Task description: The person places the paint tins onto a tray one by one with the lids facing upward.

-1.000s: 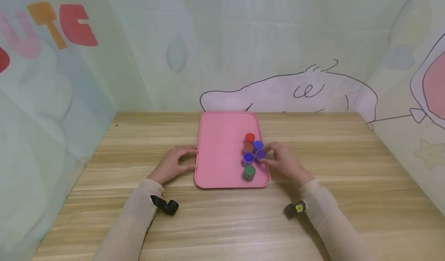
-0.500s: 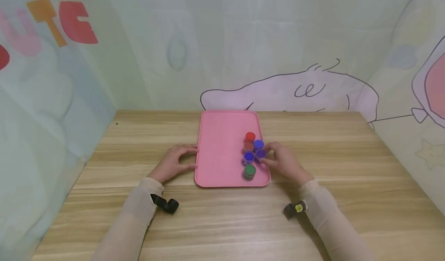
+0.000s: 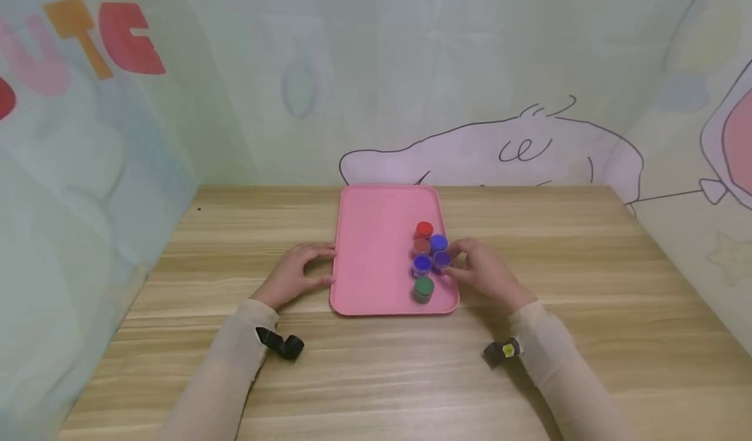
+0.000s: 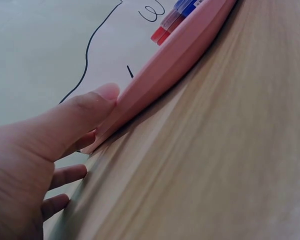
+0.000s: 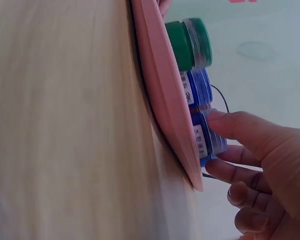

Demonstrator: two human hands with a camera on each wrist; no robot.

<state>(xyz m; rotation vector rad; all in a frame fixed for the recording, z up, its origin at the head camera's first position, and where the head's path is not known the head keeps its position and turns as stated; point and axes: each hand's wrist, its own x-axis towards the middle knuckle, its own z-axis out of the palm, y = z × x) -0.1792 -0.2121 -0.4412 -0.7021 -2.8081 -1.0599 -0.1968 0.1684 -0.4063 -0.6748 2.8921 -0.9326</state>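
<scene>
Near the right rim of a pink tray (image 3: 376, 252), small paint pots stand upright in a loose cluster. They are a red pot (image 3: 424, 230), a brownish-red pot (image 3: 421, 248), a light blue pot (image 3: 438, 243), a dark blue pot (image 3: 422, 265), a violet-blue pot (image 3: 442, 261) and a green pot (image 3: 423, 290). My right hand (image 3: 484, 273) pinches the violet-blue pot; in the right wrist view the thumb (image 5: 240, 125) lies against its clear lid. With fingers spread and relaxed, my left hand (image 3: 294, 275) touches the tray's left rim; its thumb (image 4: 97, 102) meets the rim.
The tray lies on a wooden table (image 3: 376, 376) whose far edge meets a printed cloth backdrop (image 3: 376, 89). A black wrist camera (image 3: 282, 344) sits by the left sleeve, and another camera (image 3: 499, 351) by the right one.
</scene>
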